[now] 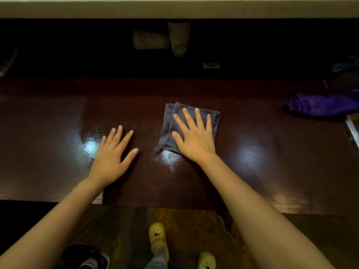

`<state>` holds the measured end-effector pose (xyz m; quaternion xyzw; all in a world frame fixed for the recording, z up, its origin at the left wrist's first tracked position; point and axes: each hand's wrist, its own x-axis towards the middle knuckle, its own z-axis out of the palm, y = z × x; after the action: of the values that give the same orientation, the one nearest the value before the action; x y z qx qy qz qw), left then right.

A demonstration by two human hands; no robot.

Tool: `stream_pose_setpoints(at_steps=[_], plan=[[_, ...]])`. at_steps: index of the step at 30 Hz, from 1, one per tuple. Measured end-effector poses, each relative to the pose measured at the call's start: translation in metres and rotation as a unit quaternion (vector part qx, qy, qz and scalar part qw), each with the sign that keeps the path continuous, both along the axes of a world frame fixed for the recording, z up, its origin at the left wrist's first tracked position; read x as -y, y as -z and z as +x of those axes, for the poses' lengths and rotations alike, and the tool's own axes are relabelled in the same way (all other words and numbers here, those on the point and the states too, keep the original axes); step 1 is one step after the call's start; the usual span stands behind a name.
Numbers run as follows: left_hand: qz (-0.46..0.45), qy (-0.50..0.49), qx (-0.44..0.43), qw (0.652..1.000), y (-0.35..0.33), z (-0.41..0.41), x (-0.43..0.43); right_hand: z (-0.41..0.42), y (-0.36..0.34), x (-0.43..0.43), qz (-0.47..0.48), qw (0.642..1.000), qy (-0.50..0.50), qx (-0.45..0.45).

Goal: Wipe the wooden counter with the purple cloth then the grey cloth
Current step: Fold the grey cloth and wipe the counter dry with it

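The dark wooden counter [252,171] runs across the view, glossy with light patches. A folded grey cloth [167,131] lies flat at its middle. My right hand [194,136] presses on that cloth, palm down, fingers spread. My left hand [114,154] rests flat on the bare wood to the left of the cloth, fingers apart, holding nothing. The purple cloth [322,106] lies crumpled at the far right of the counter, away from both hands.
A shadowed shelf behind the counter holds a pale cup [179,38], a pale box [149,39] and a small white tag [211,65]. A metal edge [352,131] shows at the right. Below the counter's front edge are yellow clogs [157,232] and a black shoe [87,257].
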<state>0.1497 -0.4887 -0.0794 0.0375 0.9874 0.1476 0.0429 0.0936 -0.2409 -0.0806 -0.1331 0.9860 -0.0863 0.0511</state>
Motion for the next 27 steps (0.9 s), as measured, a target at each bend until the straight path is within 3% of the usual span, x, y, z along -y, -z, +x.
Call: stream_pose_setpoints(at_steps=[5, 12, 20, 27], plan=[[-0.043, -0.032, 0.009, 0.999, 0.005, 0.022, 0.034, 0.069, 0.001, 0.012, -0.006, 0.999, -0.042, -0.027], [-0.055, -0.085, 0.0, 0.995, 0.007, 0.023, 0.058, 0.118, -0.002, 0.037, 0.002, 0.998, -0.055, 0.002], [-0.07, -0.098, -0.009, 0.993, 0.007, 0.019, 0.06, 0.109, -0.002, 0.042, 0.012, 0.996, -0.083, -0.003], [-0.081, -0.094, -0.019, 0.992, 0.009, 0.02, 0.059, 0.032, 0.004, 0.07, 0.012, 0.985, -0.167, -0.029]])
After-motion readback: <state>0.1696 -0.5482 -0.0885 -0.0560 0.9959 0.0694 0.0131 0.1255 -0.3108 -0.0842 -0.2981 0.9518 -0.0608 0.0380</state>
